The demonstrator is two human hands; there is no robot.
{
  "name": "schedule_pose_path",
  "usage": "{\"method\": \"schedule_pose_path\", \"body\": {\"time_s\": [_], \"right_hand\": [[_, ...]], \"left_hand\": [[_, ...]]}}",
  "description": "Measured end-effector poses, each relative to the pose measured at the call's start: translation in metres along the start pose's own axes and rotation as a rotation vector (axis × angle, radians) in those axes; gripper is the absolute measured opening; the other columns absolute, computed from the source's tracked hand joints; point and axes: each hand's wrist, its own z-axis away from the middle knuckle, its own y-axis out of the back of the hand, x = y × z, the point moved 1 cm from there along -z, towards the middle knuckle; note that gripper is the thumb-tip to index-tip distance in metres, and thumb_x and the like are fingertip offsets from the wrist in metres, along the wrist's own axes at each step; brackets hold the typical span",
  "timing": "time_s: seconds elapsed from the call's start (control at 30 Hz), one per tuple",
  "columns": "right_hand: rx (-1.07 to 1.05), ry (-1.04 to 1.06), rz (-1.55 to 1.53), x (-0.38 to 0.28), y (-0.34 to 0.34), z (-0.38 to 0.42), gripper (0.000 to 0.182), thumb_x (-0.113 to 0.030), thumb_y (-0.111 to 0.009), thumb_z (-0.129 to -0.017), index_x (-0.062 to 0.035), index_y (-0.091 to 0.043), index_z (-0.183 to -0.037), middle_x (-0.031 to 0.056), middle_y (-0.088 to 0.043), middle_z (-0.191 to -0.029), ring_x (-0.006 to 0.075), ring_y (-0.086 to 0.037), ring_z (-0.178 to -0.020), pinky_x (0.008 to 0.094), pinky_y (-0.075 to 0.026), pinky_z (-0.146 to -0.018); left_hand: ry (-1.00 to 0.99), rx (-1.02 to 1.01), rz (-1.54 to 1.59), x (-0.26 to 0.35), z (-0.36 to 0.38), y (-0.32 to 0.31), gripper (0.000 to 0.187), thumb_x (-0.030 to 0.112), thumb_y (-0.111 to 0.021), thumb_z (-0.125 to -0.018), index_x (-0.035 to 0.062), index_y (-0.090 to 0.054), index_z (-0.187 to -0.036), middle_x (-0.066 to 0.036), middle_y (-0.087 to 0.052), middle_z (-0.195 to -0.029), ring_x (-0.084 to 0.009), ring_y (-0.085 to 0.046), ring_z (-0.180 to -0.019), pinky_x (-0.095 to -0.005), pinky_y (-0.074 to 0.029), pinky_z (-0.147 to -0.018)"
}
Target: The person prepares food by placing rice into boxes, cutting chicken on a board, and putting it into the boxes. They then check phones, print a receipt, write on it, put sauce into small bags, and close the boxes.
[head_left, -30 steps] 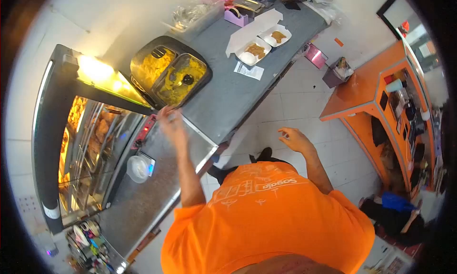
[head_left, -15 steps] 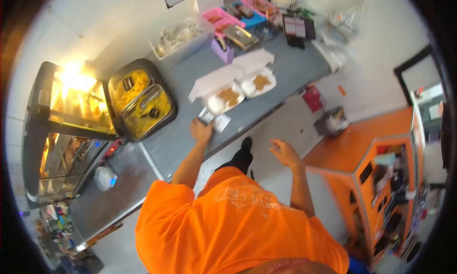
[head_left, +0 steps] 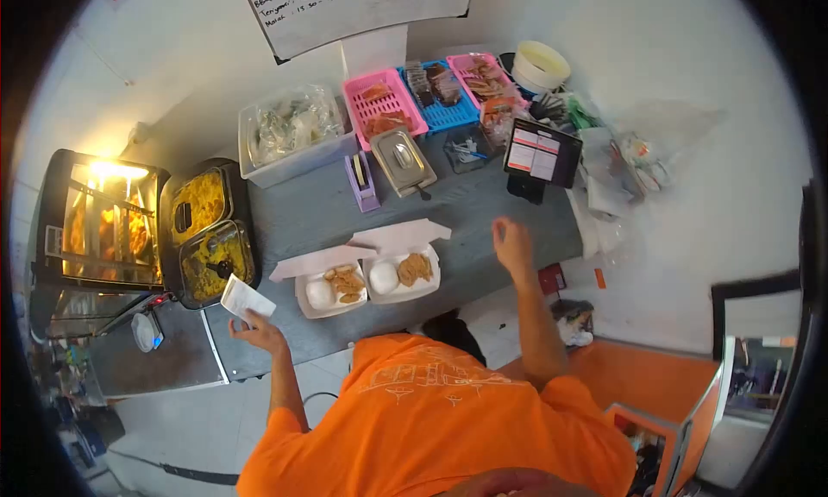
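Note:
My left hand (head_left: 258, 332) pinches a folded white paper slip (head_left: 246, 298) above the grey counter, left of the food boxes. My right hand (head_left: 515, 248) hovers over the counter's right part with its fingers loosely apart and nothing seen in them. Between my hands lie two white takeaway boxes with raised lids. The left box (head_left: 330, 311) and the right box (head_left: 403, 297) each hold a white mound of rice and brown fried pieces. Closest ahead of my right hand is a tablet (head_left: 542, 154) on a stand.
At left stand a lit food warmer (head_left: 103, 221) and a black double pan (head_left: 207, 225) with yellow food under glass lids. Behind are a plastic bin (head_left: 297, 165), a purple tape dispenser (head_left: 362, 186), a lidded steel container (head_left: 402, 160), pink and blue baskets (head_left: 466, 115), and a white tub (head_left: 539, 66).
My left hand has lifted the paper slip from beside the left box and moved left. My right hand has reached forward over the counter. The head view has turned and shifted.

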Motion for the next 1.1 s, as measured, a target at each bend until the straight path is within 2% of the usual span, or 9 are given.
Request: {"method": "schedule_pose_path", "body": {"time_s": [0.07,0.23,0.33,0.37,0.5,0.57,0.7,0.83,1.1], "right_hand": [[0.162,0.196,0.119,0.002,-0.003,-0.086,0.014,-0.016,-0.060,-0.094,-0.0061,-0.067,-0.100,0.0176,-0.068,-0.091,0.0394,-0.066,-0.091,0.0478,-0.050,-0.079],[-0.245,0.373,0.283,0.052,-0.089,-0.243,0.012,-0.011,-0.063,-0.086,-0.0038,-0.064,-0.096,0.0217,-0.068,-0.088,0.0413,-0.067,-0.089,0.0509,-0.055,-0.077],[-0.540,0.370,0.453,0.069,-0.128,-0.275,0.021,-0.014,-0.055,-0.090,-0.0046,-0.063,-0.107,0.0259,-0.067,-0.105,0.0416,-0.068,-0.098,0.0510,-0.055,-0.081],[-0.537,0.387,0.456,0.070,-0.133,-0.282,0.022,-0.014,-0.054,-0.090,-0.0040,-0.064,-0.107,0.0253,-0.068,-0.107,0.0405,-0.068,-0.099,0.0507,-0.055,-0.082],[-0.666,0.432,0.536,0.028,-0.059,-0.287,0.026,-0.013,-0.053,-0.090,-0.0011,-0.064,-0.110,0.0236,-0.068,-0.112,0.0368,-0.068,-0.103,0.0503,-0.055,-0.083],[-0.670,0.462,0.565,0.041,-0.034,-0.294,0.029,-0.009,-0.053,-0.088,0.0001,-0.063,-0.113,0.0208,-0.069,-0.110,0.0321,-0.071,-0.094,0.0470,-0.055,-0.078],[-0.910,0.154,-0.844,0.053,0.052,-0.241,0.034,-0.035,-0.059,-0.093,-0.0015,-0.059,-0.098,0.0050,-0.059,-0.077,0.0236,-0.059,-0.081,0.0366,-0.048,-0.078],[-1.050,-0.614,-1.752,0.080,0.054,-0.192,0.063,-0.069,-0.051,-0.089,-0.0099,-0.042,-0.070,0.0011,-0.038,-0.065,0.0197,-0.040,-0.072,0.0344,-0.034,-0.068],[-0.821,-0.959,-2.025,0.110,0.033,-0.152,0.073,-0.085,-0.040,-0.080,-0.0160,-0.026,-0.060,-0.0026,-0.021,-0.056,0.0154,-0.022,-0.063,0.0332,-0.021,-0.063]], "left_hand": [[-0.042,-0.023,0.180,0.106,0.012,-0.010,0.018,0.014,-0.060,-0.096,0.0001,-0.056,-0.107,-0.015,-0.060,-0.093,-0.0262,-0.060,-0.086,-0.0396,-0.048,-0.072],[-0.287,-0.631,0.420,0.236,0.218,-0.070,0.005,0.005,-0.066,-0.088,0.0026,-0.066,-0.092,-0.010,-0.063,-0.082,-0.0200,-0.059,-0.073,-0.0326,-0.047,-0.063],[0.132,-1.320,0.437,0.311,0.328,-0.125,0.023,0.002,-0.061,-0.092,0.0049,-0.068,-0.114,-0.015,-0.066,-0.111,-0.0262,-0.066,-0.090,-0.0347,-0.057,-0.074],[-0.007,-1.403,0.462,0.283,0.374,-0.152,0.027,0.004,-0.062,-0.093,0.0058,-0.066,-0.119,-0.016,-0.067,-0.111,-0.0317,-0.067,-0.093,-0.0383,-0.057,-0.076],[-0.393,-1.336,-0.218,0.284,0.420,-0.205,0.043,0.020,-0.066,-0.090,0.0178,-0.060,-0.132,-0.012,-0.059,-0.127,-0.0310,-0.053,-0.116,-0.0486,-0.042,-0.099],[-0.263,-1.273,-0.304,0.285,0.414,-0.217,0.052,0.033,-0.069,-0.085,0.0264,-0.058,-0.136,-0.009,-0.051,-0.138,-0.0318,-0.044,-0.123,-0.0518,-0.034,-0.103],[-0.371,-1.118,-0.294,0.271,0.405,-0.227,0.052,0.050,-0.071,-0.081,0.0351,-0.062,-0.130,-0.006,-0.048,-0.141,-0.0350,-0.041,-0.130,-0.0575,-0.028,-0.105],[-0.411,-1.108,-0.290,0.266,0.410,-0.234,0.052,0.054,-0.071,-0.080,0.0313,-0.065,-0.126,-0.002,-0.048,-0.144,-0.0309,-0.039,-0.135,-0.0553,-0.028,-0.106],[-0.427,-1.108,-0.330,0.262,0.413,-0.239,0.054,0.057,-0.072,-0.079,0.0235,-0.066,-0.122,0.006,-0.048,-0.147,-0.0244,-0.038,-0.138,-0.0533,-0.027,-0.108]]}}
